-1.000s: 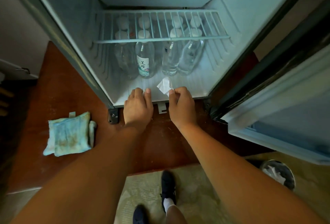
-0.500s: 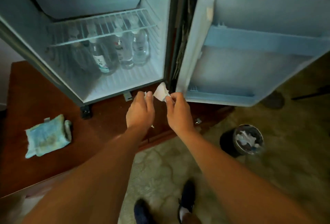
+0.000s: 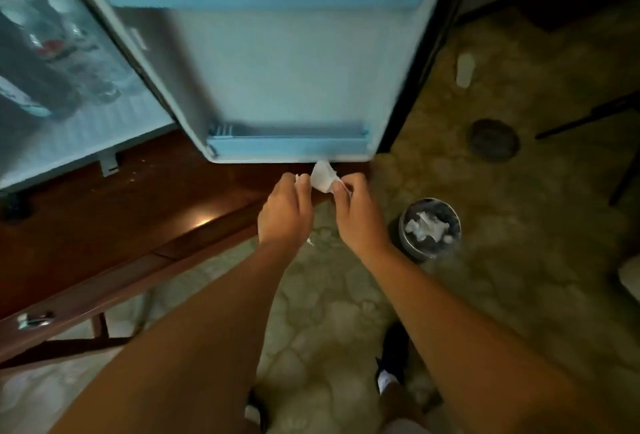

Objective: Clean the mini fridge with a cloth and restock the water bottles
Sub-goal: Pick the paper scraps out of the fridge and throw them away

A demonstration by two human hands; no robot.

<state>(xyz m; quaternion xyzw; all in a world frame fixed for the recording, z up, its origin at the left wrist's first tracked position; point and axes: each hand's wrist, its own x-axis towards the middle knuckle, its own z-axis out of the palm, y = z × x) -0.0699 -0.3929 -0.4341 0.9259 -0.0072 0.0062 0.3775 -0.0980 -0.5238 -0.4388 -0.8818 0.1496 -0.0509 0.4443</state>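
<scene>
Patterned floor [image 3: 519,278]; fridge door [image 3: 294,70], perhaps tissue-filled bin [image 3: 412,248].

Left hand [image 3: 284,214], right hand [image 3: 360,222], forearms bare; black shoe [image 3: 393,350], white sock [image 3: 385,381] at ankle.

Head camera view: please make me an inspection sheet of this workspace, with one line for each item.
Surface: brown wooden cabinet top with small pale specks; the mini fridge stands on it.
Job's things: fridge door is open; water bottles are inside, blurred.
Clutter: white paper scrap, held just below the door's bottom edge.
Grippers: left hand and right hand both pinch the white paper scrap.
Cables: nothing seen.
Surroundings: patterned floor; metal waste bin with crumpled tissues inside; dark round thing on the floor.
</scene>
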